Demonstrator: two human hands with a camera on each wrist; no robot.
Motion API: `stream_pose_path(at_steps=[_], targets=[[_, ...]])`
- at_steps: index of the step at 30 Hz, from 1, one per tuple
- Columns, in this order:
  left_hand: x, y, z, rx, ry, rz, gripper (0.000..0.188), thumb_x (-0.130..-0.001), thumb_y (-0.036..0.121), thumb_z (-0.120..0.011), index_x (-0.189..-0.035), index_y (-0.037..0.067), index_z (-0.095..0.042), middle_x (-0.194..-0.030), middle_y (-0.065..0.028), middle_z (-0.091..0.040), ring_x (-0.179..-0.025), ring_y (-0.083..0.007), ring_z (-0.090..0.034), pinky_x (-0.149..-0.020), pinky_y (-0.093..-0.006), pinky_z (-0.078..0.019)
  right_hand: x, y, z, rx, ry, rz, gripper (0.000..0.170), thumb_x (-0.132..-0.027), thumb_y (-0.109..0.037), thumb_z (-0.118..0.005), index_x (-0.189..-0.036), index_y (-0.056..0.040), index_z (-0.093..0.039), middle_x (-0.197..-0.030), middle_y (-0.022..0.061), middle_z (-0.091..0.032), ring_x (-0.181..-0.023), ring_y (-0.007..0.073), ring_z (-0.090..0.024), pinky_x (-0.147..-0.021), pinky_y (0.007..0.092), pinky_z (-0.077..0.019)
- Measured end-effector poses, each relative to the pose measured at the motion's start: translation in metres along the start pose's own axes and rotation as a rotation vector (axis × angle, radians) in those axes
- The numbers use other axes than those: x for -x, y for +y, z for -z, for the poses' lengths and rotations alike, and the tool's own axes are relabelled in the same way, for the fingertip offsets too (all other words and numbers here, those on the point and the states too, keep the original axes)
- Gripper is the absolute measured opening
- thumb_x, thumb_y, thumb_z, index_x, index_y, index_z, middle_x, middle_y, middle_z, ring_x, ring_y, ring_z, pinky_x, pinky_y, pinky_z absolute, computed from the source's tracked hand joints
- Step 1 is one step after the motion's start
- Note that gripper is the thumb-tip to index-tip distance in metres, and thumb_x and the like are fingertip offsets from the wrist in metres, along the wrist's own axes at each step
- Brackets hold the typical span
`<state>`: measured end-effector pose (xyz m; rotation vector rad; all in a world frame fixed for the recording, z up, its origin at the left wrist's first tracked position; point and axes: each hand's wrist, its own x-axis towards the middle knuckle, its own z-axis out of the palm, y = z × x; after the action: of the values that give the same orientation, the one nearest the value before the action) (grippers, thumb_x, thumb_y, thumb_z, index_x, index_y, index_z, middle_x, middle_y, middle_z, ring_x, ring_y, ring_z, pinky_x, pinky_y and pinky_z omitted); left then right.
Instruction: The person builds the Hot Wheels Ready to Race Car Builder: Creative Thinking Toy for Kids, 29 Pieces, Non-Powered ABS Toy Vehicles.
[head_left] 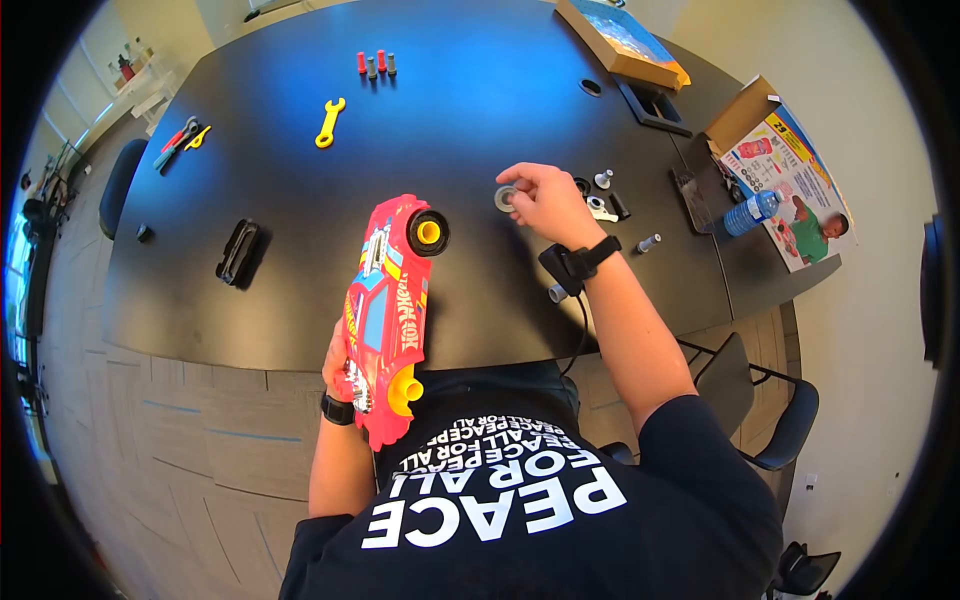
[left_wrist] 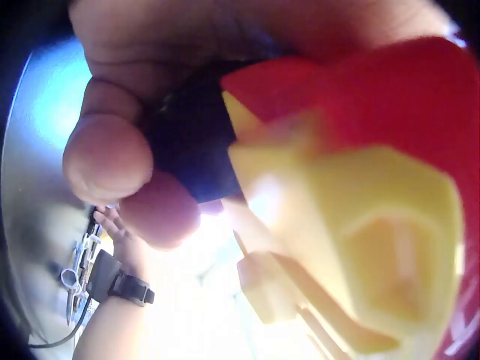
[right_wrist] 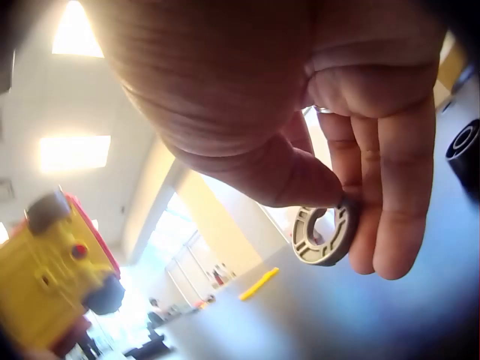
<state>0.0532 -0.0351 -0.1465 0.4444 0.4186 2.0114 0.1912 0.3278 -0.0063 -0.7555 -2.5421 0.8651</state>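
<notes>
My left hand (head_left: 337, 362) grips a red toy car (head_left: 388, 310) with "Hot Wheels" lettering, held up at the table's front edge. One black wheel (head_left: 428, 233) with a yellow hub is on its far end; at the near end a yellow axle hub (head_left: 406, 389) is bare. In the left wrist view, fingers (left_wrist: 109, 157) wrap around a black part at the car's yellow underside (left_wrist: 390, 225). Between thumb and fingertips my right hand (head_left: 555, 207) pinches a grey slotted ring (right_wrist: 322, 236), over the table to the right of the car.
Loose parts, including a white piece (head_left: 601, 209) and a grey bolt (head_left: 648, 243), lie by my right wrist. Farther off are a yellow wrench (head_left: 329, 124), red and grey bolts (head_left: 381, 65) and pliers (head_left: 178, 140). A black part (head_left: 238, 254) lies left; a water bottle (head_left: 750, 214) and box (head_left: 800, 200) stand right.
</notes>
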Motion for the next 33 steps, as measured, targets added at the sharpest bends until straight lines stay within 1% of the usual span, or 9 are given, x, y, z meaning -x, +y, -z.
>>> stream_pose_path(at_steps=[2, 4, 6, 9, 11, 14, 15, 30, 33], targets=[[0.002, -0.002, -0.002, 0.018, 0.031, 0.005, 0.091, -0.107, 0.060, -0.066, -0.171, 0.004, -0.035, -0.159, -0.0270, -0.058, -0.136, -0.0410, -0.067, -0.106, -0.0532, -0.0628, 0.010, -0.016, 0.004, -0.733, -0.126, -0.108, 0.020, -0.102, 0.000, -0.073, -0.121, 0.0014, -0.076, -0.102, 0.0118, -0.079, -0.086, 0.0206, -0.080, -0.076, 0.0328, -0.0663], [0.005, -0.004, -0.012, 0.022, 0.203, -0.014, 0.095, -0.102, 0.067, -0.068, -0.166, 0.003, -0.040, -0.134, -0.0241, -0.069, -0.104, -0.0360, -0.076, -0.080, -0.0436, -0.0660, 0.030, -0.043, 0.014, -0.870, -0.136, -0.047, 0.021, -0.104, 0.000, -0.072, -0.125, 0.0023, -0.075, -0.104, 0.0108, -0.079, -0.088, 0.0198, -0.080, -0.077, 0.0323, -0.0673], [0.001, -0.001, -0.034, -0.056, 0.133, 0.003, 0.102, -0.097, 0.075, -0.070, -0.159, -0.001, -0.043, -0.090, -0.0152, -0.060, -0.056, -0.0264, -0.060, -0.048, -0.0343, -0.0499, 0.047, -0.070, 0.022, -1.008, -0.149, 0.021, 0.023, -0.107, -0.001, -0.071, -0.129, 0.0031, -0.074, -0.105, 0.0098, -0.079, -0.091, 0.0191, -0.080, -0.078, 0.0319, -0.0682], [-0.006, 0.006, -0.034, -0.023, -0.006, 0.127, 0.101, -0.094, 0.083, -0.067, -0.147, -0.001, -0.048, -0.086, -0.0152, -0.059, -0.056, -0.0260, -0.061, -0.048, -0.0337, -0.0492, 0.063, -0.095, 0.023, -1.118, -0.119, 0.176, 0.021, -0.103, 0.001, -0.076, -0.124, 0.0034, -0.075, -0.107, 0.0089, -0.080, -0.090, 0.0145, -0.078, -0.077, 0.0295, -0.0664], [-0.006, -0.001, -0.014, 0.473, -0.342, 0.181, 0.102, -0.096, 0.066, -0.076, -0.169, 0.005, -0.039, -0.153, -0.0257, -0.061, -0.137, -0.0394, -0.066, -0.113, -0.0484, -0.0588, 0.067, -0.101, 0.017, -1.117, -0.110, 0.225, 0.021, -0.103, 0.001, -0.077, -0.124, 0.0027, -0.076, -0.107, 0.0088, -0.080, -0.090, 0.0139, -0.077, -0.077, 0.0291, -0.0659], [0.006, 0.004, -0.024, 0.315, -0.045, 0.088, 0.101, -0.097, 0.063, -0.076, -0.170, 0.004, -0.037, -0.155, -0.0275, -0.060, -0.134, -0.0410, -0.068, -0.111, -0.0509, -0.0601, 0.073, -0.120, 0.014, -1.093, -0.080, 0.264, 0.019, -0.102, 0.002, -0.078, -0.121, 0.0021, -0.078, -0.105, 0.0079, -0.079, -0.093, 0.0119, -0.075, -0.075, 0.0272, -0.0645], [0.003, 0.002, -0.031, -0.108, 0.100, 0.026, 0.099, -0.093, 0.086, -0.064, -0.138, -0.002, -0.057, -0.085, -0.0146, -0.060, -0.053, -0.0213, -0.057, -0.045, -0.0322, -0.0457, 0.073, -0.122, 0.012, -1.035, -0.024, 0.308, 0.018, -0.101, 0.003, -0.078, -0.119, 0.0029, -0.079, -0.104, 0.0076, -0.078, -0.092, 0.0116, -0.076, -0.075, 0.0265, -0.0645], [0.008, 0.000, -0.034, -0.124, 0.184, 0.052, 0.098, -0.089, 0.082, -0.068, -0.145, 0.004, -0.055, -0.105, -0.0167, -0.067, -0.066, -0.0210, -0.060, -0.050, -0.0326, -0.0475, 0.080, -0.145, 0.013, -0.452, 0.215, 0.375, 0.014, -0.090, 0.002, -0.087, -0.104, 0.0041, -0.085, -0.092, 0.0086, -0.077, -0.074, 0.0094, -0.074, -0.063, 0.0221, -0.0594], [0.011, -0.005, -0.033, -0.069, 0.353, 0.018, 0.099, -0.089, 0.083, -0.068, -0.149, 0.005, -0.054, -0.116, -0.0183, -0.069, -0.071, -0.0224, -0.064, -0.055, -0.0327, -0.0494, 0.079, -0.145, 0.011, -0.359, 0.218, 0.365, 0.012, -0.089, -0.001, -0.090, -0.098, 0.0042, -0.084, -0.088, 0.0072, -0.077, -0.070, 0.0093, -0.073, -0.062, 0.0221, -0.0585]])
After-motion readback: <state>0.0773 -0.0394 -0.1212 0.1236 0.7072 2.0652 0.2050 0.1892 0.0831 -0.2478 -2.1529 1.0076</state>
